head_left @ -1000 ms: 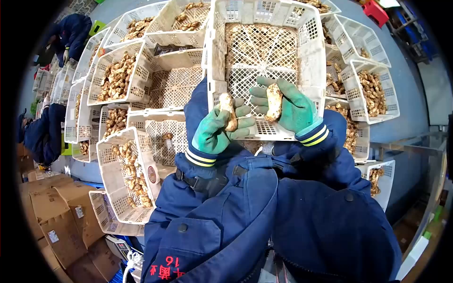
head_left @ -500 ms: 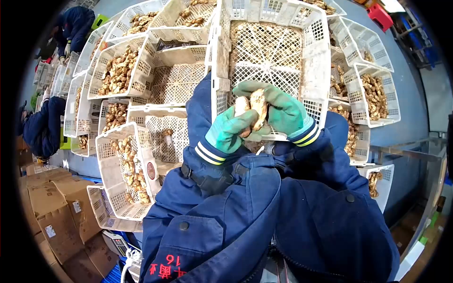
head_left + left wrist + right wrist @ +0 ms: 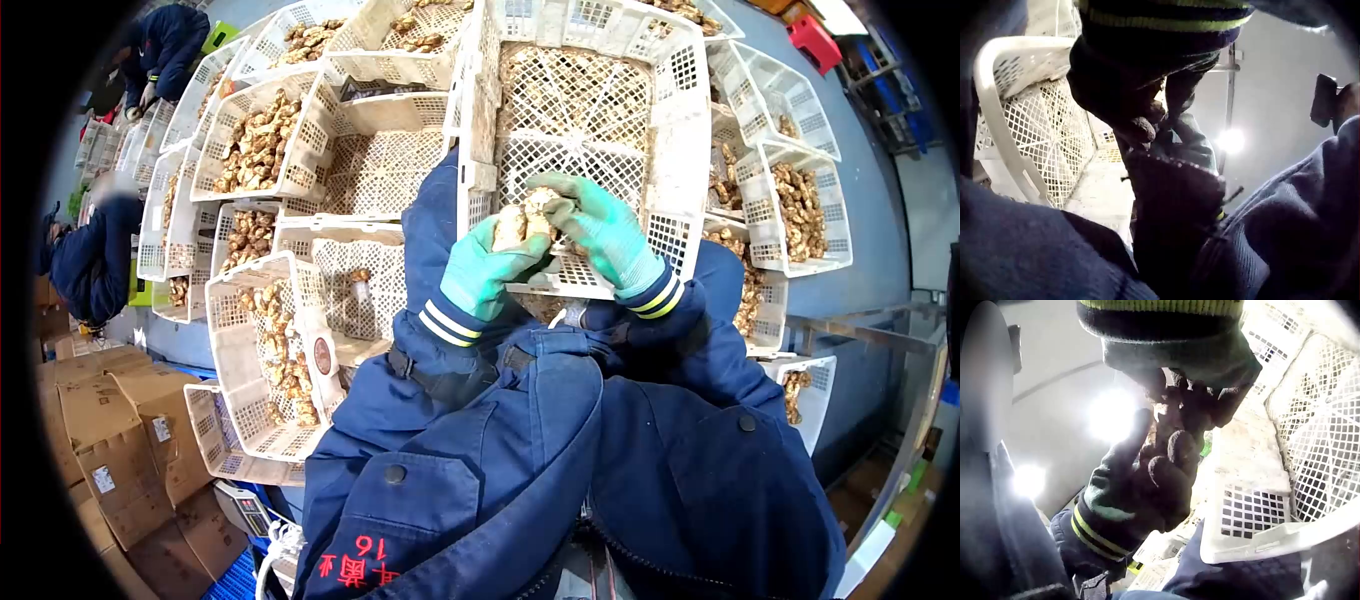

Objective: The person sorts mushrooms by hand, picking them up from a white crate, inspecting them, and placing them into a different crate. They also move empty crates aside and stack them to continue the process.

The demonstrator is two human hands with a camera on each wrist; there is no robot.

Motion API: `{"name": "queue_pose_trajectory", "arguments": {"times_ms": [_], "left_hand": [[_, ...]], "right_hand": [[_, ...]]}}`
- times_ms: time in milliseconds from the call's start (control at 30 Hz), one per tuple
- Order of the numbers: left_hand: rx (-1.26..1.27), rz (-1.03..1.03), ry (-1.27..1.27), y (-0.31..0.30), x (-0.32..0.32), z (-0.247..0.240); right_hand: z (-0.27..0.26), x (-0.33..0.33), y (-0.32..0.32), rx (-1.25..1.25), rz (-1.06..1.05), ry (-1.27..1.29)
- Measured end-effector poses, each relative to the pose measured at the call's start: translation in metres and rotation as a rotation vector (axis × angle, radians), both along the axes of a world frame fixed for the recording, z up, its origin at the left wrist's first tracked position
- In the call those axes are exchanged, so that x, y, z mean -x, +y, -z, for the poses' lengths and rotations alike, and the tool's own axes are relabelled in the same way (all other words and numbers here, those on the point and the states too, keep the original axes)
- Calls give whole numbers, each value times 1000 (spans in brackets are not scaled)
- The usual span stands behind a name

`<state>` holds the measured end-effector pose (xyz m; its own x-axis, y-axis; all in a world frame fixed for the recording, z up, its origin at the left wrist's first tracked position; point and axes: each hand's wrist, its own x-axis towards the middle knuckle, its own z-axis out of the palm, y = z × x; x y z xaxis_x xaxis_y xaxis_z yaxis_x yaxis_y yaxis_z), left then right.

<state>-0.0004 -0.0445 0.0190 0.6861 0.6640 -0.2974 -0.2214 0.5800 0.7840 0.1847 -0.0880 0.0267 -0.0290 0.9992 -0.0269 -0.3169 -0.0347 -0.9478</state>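
Observation:
Both hands wear green work gloves and meet over the near end of a white plastic crate (image 3: 684, 140) in the head view. My left hand (image 3: 478, 272) grips a pale, stubby mushroom (image 3: 509, 229). Right beside it, a second mushroom (image 3: 541, 208) is pinched in the curled fingers of my right hand (image 3: 615, 238). The two mushrooms lie side by side, their lower parts hidden by the gloves. In the right wrist view, the left hand (image 3: 1129, 487) faces the right one with the fingers of both close together. The left wrist view is dark around the hands.
Several crates of mushrooms surround me, one on the left (image 3: 270, 350) and one on the right (image 3: 800, 215). Cardboard boxes (image 3: 120, 430) are stacked at lower left. Other people (image 3: 165, 50) work at far left. A metal frame (image 3: 870, 325) stands at right.
The hands came together from apart, bringing the two mushrooms side by side. Since half a second ago, the right fingers have moved over the upper part of the right-hand mushroom.

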Motion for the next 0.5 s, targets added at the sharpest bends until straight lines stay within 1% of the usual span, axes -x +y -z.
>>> {"name": "queue_pose_trajectory", "arguments": {"times_ms": [33,67,100,133,200,267,300,333,367,400,433,500], "left_hand": [[69,14,-71,-1,0,-2],[162,96,-285,4,-3,6],[158,7,-397,-2,-2,6],[165,32,-389,0,-1,1],[212,91,-393,5,2,-2],[290,152,-412,9,5,3],[264,148,-399,10,6,5],[253,144,-392,10,7,7],[236,136,-383,9,7,8],[312,122,-453,11,10,21],[163,133,-341,15,15,3],[291,86,-284,22,23,-2]], "right_hand": [[-2,-2,0,43,28,-1],[-4,-3,2,23,84,-40],[-9,-5,0,10,115,-120],[-6,-10,-2,-88,86,-124],[5,-16,-2,-251,74,-235],[17,-17,1,-386,104,-444],[29,-17,-1,-94,35,80],[20,-14,-3,-1,92,84],[27,-18,-1,-18,95,196],[34,-21,0,-34,96,308],[41,-25,1,-50,95,420],[34,-37,4,95,87,732]]}}
